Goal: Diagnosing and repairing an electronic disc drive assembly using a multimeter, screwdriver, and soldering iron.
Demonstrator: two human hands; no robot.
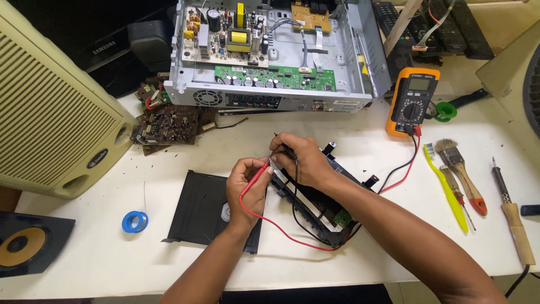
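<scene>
We pinch the red probe (254, 179) in our left hand (245, 188) and the black probe (288, 150) in our right hand (298, 160), fingers closed on each, over the black drive unit (315, 211) just below the open chassis (270, 50). A slipping tip could bridge contacts.

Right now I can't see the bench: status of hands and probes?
Left hand grips red probe. Right hand grips black probe. Both tips on black drive unit. Nothing in the way.
</scene>
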